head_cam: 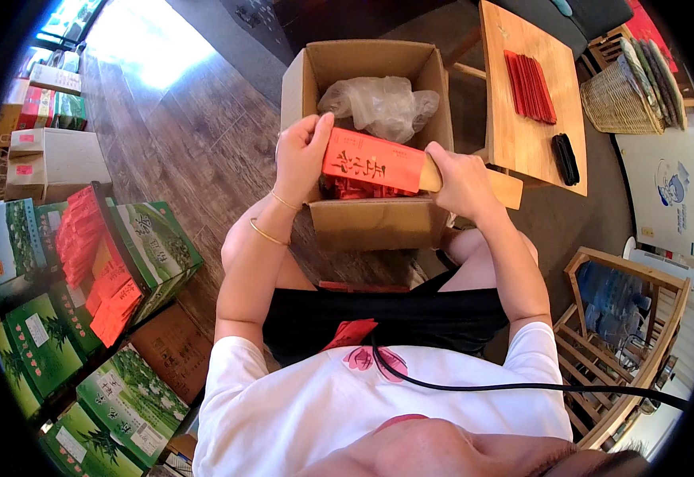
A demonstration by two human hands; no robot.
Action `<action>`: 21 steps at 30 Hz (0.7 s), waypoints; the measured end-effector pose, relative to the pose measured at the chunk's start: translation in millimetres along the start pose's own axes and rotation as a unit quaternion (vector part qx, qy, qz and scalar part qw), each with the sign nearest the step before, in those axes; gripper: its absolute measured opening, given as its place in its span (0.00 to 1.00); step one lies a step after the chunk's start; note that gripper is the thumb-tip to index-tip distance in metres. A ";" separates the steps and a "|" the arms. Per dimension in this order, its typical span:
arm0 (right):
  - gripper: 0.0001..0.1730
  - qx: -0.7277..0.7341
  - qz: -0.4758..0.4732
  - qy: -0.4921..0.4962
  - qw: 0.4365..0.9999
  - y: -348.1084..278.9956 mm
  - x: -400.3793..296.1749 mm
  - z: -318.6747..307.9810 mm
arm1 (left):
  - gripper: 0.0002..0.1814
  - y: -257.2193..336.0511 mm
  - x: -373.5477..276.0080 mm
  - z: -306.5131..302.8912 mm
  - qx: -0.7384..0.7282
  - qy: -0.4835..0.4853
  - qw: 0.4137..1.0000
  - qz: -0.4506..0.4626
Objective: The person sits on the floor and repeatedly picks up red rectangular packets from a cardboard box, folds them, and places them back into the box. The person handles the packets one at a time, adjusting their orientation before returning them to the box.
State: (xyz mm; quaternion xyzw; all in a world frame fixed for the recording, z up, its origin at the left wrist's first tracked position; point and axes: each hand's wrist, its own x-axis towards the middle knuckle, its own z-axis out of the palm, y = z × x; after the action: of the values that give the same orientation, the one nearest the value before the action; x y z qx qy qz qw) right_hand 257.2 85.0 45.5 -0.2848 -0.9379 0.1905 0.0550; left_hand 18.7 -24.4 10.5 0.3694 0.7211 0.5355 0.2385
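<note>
A flat red packet point(373, 160) with printed characters is held level between my two hands. My left hand point(300, 160) pinches its left end, thumb on top. My right hand point(465, 182) grips a flat light wooden strip point(506, 189) at the packet's right end. One end of the strip meets or enters the packet there; how far in is hidden. Below both hands stands an uncovered cardboard box point(376, 223). Inside it lie a crumpled clear plastic bag point(376, 104) and, nearer me, a heap of red packets point(363, 189).
A wooden table point(526, 152) at the right carries a stack of red sleeves point(530, 88) and a black case point(565, 160). Green printed cartons point(155, 241) and loose red packets point(114, 298) crowd the left. A wooden rack point(669, 334) stands at right. A black cable point(502, 387) crosses my shirt.
</note>
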 end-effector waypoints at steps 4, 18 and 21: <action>0.22 -0.022 0.052 -0.002 0.998 -6.3 5.6 -1.0 | 0.22 -2.4 4.1 1.9 -0.035 -0.002 0.999 -0.020; 0.23 0.002 0.016 -0.006 1.000 -1.2 7.0 -3.9 | 0.21 2.3 1.8 1.0 0.002 -0.006 1.000 0.012; 0.23 0.011 0.006 -0.010 1.000 0.2 5.8 -3.0 | 0.21 1.8 3.5 3.1 -0.030 -0.013 0.999 -0.001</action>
State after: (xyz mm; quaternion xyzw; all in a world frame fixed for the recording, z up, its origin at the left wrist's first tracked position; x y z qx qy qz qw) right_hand 253.1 89.4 48.1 -0.2877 -0.9345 0.2041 0.0472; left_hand 19.4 -19.5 11.4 0.3686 0.7020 0.5515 0.2593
